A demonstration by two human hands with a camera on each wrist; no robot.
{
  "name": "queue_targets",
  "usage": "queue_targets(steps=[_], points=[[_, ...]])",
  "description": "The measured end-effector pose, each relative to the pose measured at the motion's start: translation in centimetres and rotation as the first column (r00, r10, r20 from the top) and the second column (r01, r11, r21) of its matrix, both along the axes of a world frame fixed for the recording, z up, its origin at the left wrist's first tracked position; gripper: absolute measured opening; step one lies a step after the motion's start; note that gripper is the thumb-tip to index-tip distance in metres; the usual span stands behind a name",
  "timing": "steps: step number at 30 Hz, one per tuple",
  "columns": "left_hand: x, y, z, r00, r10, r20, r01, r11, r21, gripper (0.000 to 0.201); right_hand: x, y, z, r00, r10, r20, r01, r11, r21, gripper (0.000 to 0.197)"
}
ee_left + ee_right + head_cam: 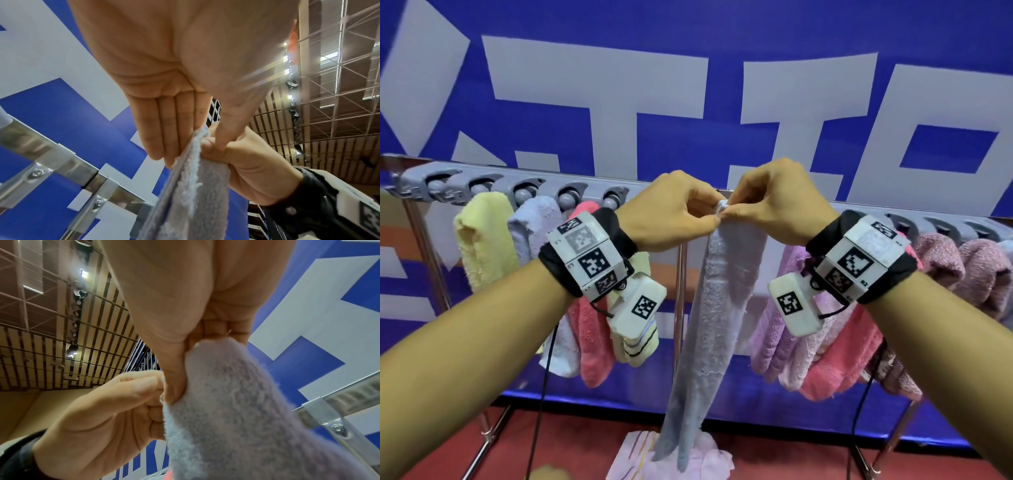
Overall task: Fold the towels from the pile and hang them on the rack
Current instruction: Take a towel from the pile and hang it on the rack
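Head view: left hand [671, 212] and right hand [774, 202] meeting at the top of one pale lavender towel [709, 308], each grip a pinch on its bunched upper end. Hanging long and narrow, fluffy, in front of the rack [517, 190], lower end reaching the towel pile [671, 455] on the red floor [774, 452]. Pile half hidden behind the hanging cloth, count unclear. On the rack's left half: four hung towels, yellow [482, 240], lavender, pink, striped cream, the last two partly covered by the wrist unit. On the right half: several pink and purple ones, cut off at the frame edge, number hard to make out.

Left wrist view: palm close and blurred, fingers [164, 129] straight down against the towel's edge, thumb pressing opposite; rack rail [61, 162] below left.

Right wrist view: thumb and fingers nipping the fuzzy towel tip; fingertips mostly hidden by cloth.
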State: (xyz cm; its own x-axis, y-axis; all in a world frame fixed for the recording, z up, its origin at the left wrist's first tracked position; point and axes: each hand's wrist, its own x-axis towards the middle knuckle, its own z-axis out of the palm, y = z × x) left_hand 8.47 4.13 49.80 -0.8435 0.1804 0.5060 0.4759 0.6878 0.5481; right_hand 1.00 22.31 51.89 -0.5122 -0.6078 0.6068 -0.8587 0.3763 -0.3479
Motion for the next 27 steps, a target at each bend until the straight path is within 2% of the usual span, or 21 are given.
queue_targets(steps=[3,7,11,14,16,22,24,26,27], points=[[-0.1,0.1,-0.1,0.999,-0.001,-0.038,0.003,0.999,0.051,0.021,0.1,0.0,0.0,1.0,-0.008,0.002,0.008,1.0,-0.012,0.017],[-0.4,-0.1,-0.3,0.999,-0.039,0.001,0.037,0.969,0.245,0.02,0.2,0.1,-0.4,1.0,0.017,-0.006,-0.017,0.996,-0.089,0.028],[-0.5,-0.4,0.0,0.996,-0.09,-0.001,0.085,0.941,0.328,0.02,-0.6,0.7,-1.1,0.996,0.084,-0.005,-0.084,0.995,-0.06,0.023],[-0.4,-0.6,0.2,0.995,-0.102,-0.001,0.097,0.941,0.324,0.02,-1.1,1.2,-1.7,0.999,0.043,-0.005,-0.043,0.998,0.043,0.026],[-0.5,-0.9,0.3,0.996,-0.087,-0.01,0.086,0.951,0.296,0.018,-1.2,1.5,-1.9,0.999,0.034,0.015,-0.035,0.998,0.053,0.031],[-0.3,-1.3,0.1,0.998,-0.034,-0.047,0.046,0.958,0.283,0.013,-0.8,1.7,-1.3,0.994,0.085,0.067,-0.077,0.99,-0.116,0.031],[-0.1,-1.0,0.5,0.997,-0.051,-0.059,0.066,0.958,0.279,0.013,-0.3,1.3,-1.3,0.979,0.144,0.141,-0.115,0.974,-0.196,0.035],[0.0,-0.6,0.9,0.996,-0.075,-0.053,0.085,0.968,0.235,0.014,0.2,0.6,-1.0,0.955,0.198,0.221,-0.153,0.967,-0.205,0.048],[0.0,-0.3,1.0,0.996,-0.079,-0.05,0.088,0.974,0.209,0.015,0.3,0.2,-0.7,0.956,0.206,0.207,-0.171,0.97,-0.175,0.047]])
